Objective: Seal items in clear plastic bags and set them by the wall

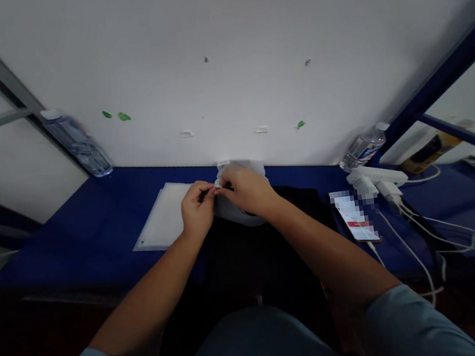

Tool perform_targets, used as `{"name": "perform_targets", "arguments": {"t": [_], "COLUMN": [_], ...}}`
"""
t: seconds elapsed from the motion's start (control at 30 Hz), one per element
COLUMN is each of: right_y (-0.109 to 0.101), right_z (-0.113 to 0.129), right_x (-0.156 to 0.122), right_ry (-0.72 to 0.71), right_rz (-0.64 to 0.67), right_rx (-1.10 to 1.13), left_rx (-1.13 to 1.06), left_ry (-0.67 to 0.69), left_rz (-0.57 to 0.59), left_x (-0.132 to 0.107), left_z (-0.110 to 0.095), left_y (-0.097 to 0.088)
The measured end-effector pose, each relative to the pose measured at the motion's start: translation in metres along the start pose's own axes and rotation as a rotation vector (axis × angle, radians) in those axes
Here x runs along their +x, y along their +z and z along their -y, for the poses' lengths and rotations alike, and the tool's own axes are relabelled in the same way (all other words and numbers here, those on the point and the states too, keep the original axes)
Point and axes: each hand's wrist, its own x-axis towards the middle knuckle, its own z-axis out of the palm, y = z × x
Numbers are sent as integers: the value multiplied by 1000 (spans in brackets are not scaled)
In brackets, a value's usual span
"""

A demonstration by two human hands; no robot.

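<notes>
My left hand (197,208) and my right hand (245,188) meet near the back of the blue desk. Thumb and fingers of both are closed in a pinch on a small white piece (217,186), too small to name. Beneath my right hand lies a grey, rounded, soft-looking item (247,219), largely covered by the hand. A pale, thin sheet-like part (253,167) shows behind it; whether the two are joined I cannot tell. Black cloth (247,252) is spread under and in front of the grey item. White sheets in a clear sleeve (161,217) lie beside my left hand.
A phone (356,218) with a cable lies on the desk (74,234) at the right. Behind it are a power strip (379,175) with plugged-in chargers and a bottle (364,146). Another bottle (78,143) leans at the left corner. A white wall (244,95) closes off the back.
</notes>
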Motion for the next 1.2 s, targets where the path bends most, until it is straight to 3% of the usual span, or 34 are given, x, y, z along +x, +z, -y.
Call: {"name": "perform_targets", "arguments": {"t": [0.13,0.4,0.77,0.93,1.03,1.2], "right_y": [0,-12,-12,-13,-11,-4], "right_z": [-2,9,-1,-4,-9,-12], "right_x": [-2,6,-6,-1,0,2], "right_ry": [-26,-130,-49,26,-3,-105], "right_rz": [-34,23,31,69,49,-10], "right_rx": [7,-176,-288,-119,-47,-31], "left_rx": [-37,-67,-82,-69,-44,-23], "left_ry": [-16,-83,-116,-178,-149,-101], "left_rz": [9,-2,-79,65,166,137], "left_x": [4,5,6,6,8,9], "left_z": [-4,1,7,4,5,8], "left_y": [-1,-2,1,0,-2,-1]}}
